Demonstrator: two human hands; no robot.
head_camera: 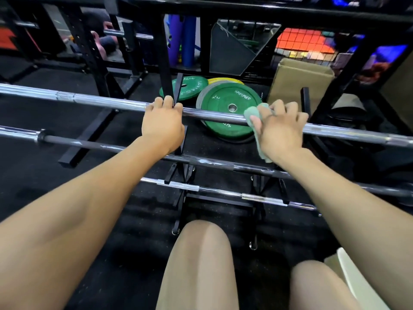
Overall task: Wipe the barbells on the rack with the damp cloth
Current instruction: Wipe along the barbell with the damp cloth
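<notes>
She is mid-wipe on the top barbell [212,115] of the rack [178,153], the highest of three bars lying across it. Her right hand [279,128] has its grip wrapped round the green damp cloth [252,115] and the bar, near the rack's right upright. Her left hand [163,126] is curled over the same bar at the left upright, steadying it. Next, I'd guess, the cloth slides along the shaft; the two lower barbells [201,161] wait.
</notes>
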